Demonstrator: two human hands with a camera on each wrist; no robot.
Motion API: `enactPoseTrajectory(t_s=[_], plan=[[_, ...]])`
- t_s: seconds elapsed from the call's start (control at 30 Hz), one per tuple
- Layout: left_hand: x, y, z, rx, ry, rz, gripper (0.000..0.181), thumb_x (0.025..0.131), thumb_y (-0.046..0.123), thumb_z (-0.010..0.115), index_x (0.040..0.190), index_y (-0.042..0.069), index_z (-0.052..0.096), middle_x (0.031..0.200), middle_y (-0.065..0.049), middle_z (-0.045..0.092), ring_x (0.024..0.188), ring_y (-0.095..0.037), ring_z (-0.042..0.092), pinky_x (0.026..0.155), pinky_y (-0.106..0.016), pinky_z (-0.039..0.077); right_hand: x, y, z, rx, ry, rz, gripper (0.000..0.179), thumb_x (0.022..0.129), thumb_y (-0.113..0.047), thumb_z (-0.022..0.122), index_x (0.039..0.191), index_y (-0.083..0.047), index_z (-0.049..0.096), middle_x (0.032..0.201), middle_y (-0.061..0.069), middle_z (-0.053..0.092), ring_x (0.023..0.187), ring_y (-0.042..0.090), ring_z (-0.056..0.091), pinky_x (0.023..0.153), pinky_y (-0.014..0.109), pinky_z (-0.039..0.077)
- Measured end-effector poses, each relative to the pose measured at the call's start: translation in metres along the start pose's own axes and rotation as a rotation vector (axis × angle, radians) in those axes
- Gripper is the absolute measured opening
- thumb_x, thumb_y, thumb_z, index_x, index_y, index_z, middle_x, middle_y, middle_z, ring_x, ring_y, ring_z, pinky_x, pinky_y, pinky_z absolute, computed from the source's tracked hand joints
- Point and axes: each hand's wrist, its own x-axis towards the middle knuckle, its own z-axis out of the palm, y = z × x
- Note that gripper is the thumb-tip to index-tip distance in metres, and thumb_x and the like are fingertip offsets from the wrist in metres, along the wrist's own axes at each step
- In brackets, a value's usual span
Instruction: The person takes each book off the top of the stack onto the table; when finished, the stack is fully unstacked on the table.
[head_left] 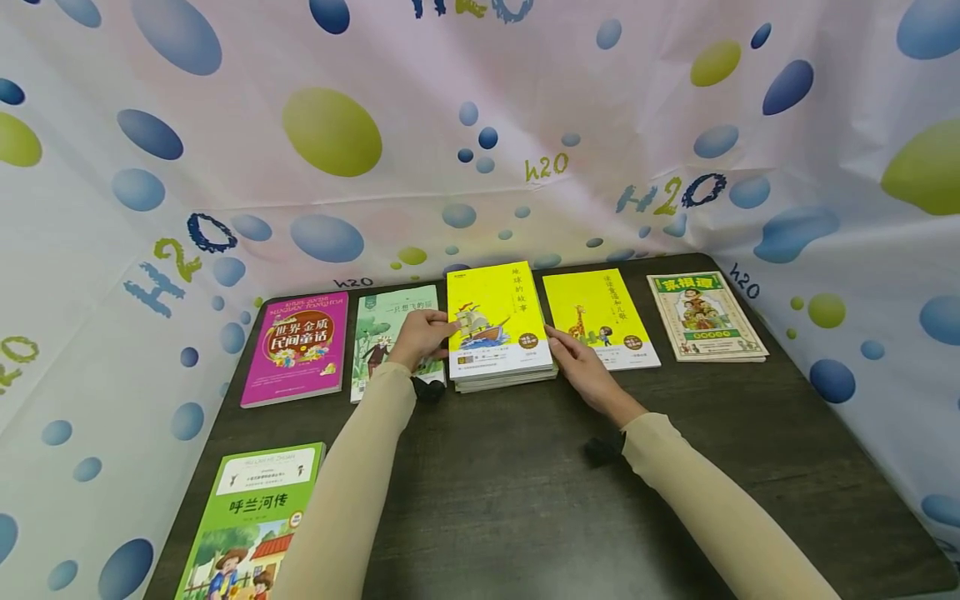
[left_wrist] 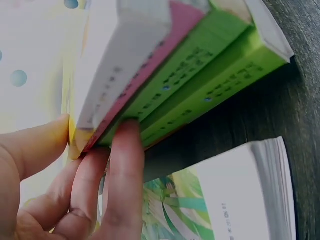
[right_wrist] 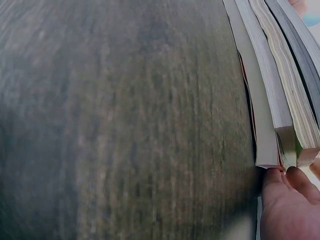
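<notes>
A stack of books (head_left: pixel 501 386) stands at the back middle of the dark table, a yellow book with a sailing ship (head_left: pixel 495 312) on top. My left hand (head_left: pixel 420 337) holds its left side. In the left wrist view, the thumb (left_wrist: pixel 37 152) lies at the yellow top book, while the fingers (left_wrist: pixel 127 175) touch the pink and green spines (left_wrist: pixel 195 75). My right hand (head_left: pixel 588 375) holds the stack's right side. The right wrist view shows its fingertips (right_wrist: pixel 295 177) against the lower corner of the page edges (right_wrist: pixel 280 90); the rest of that hand is cut off.
Left of the stack lie a pale green book (head_left: pixel 365 333) and a magenta book (head_left: pixel 296 350). On its right are another yellow book (head_left: pixel 600 312) and a cream-and-green book (head_left: pixel 705 317). A green book (head_left: pixel 258 500) lies at front left, partly behind my sleeve. Patterned cloth (head_left: pixel 450 125) hangs behind.
</notes>
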Motion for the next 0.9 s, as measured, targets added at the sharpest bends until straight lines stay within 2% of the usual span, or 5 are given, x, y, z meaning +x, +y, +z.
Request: enactPoseTrajectory(t_s=[0.1, 0.23, 0.37, 0.53, 0.9], plan=[[-0.001, -0.001, -0.003, -0.002, -0.002, -0.003, 0.053, 0.104, 0.03, 0.069, 0.148, 0.005, 0.056, 0.144, -0.017, 0.06, 0.108, -0.026, 0.072, 0.082, -0.035, 0.067, -0.001, 0.001, 0.0, -0.029, 0.004, -0.011, 0.062, 0.112, -0.044, 0.047, 0.167, -0.018, 0.033, 0.175, 0.006, 0.029, 0.164, 0.029, 0.025, 0.132, 0.052, 0.027], [-0.001, -0.004, -0.009, -0.021, -0.012, -0.018, 0.054, 0.103, 0.031, 0.071, 0.149, 0.007, 0.056, 0.145, -0.016, 0.06, 0.101, -0.025, 0.074, 0.083, -0.037, 0.067, -0.001, 0.001, 0.0, -0.049, 0.01, 0.001, 0.061, 0.112, -0.043, 0.049, 0.166, -0.021, 0.033, 0.173, 0.008, 0.032, 0.161, 0.031, 0.03, 0.131, 0.053, 0.03], [0.0, -0.007, -0.015, -0.021, -0.025, -0.045, 0.056, 0.102, 0.034, 0.071, 0.15, 0.01, 0.055, 0.135, -0.015, 0.068, 0.088, -0.019, 0.077, 0.068, -0.028, 0.062, -0.001, 0.0, 0.001, -0.063, 0.018, 0.007, 0.06, 0.112, -0.042, 0.049, 0.166, -0.021, 0.034, 0.172, 0.012, 0.034, 0.16, 0.034, 0.033, 0.131, 0.054, 0.031], [0.001, -0.014, -0.023, -0.051, -0.056, -0.068, 0.053, 0.102, 0.036, 0.07, 0.148, 0.014, 0.054, 0.111, -0.013, 0.077, 0.066, -0.013, 0.073, 0.051, -0.025, 0.046, 0.0, -0.001, 0.001, -0.05, 0.023, 0.019, 0.06, 0.112, -0.04, 0.051, 0.166, -0.021, 0.035, 0.17, 0.013, 0.037, 0.159, 0.033, 0.034, 0.131, 0.053, 0.03], [-0.002, -0.028, -0.035, -0.208, -0.142, -0.048, 0.048, 0.109, 0.029, 0.059, 0.148, 0.015, 0.034, 0.095, -0.011, 0.073, 0.067, -0.016, 0.073, 0.055, -0.024, 0.056, 0.0, -0.001, -0.001, -0.043, 0.018, 0.021, 0.061, 0.111, -0.042, 0.053, 0.166, -0.022, 0.035, 0.171, 0.012, 0.036, 0.159, 0.032, 0.034, 0.131, 0.053, 0.03]])
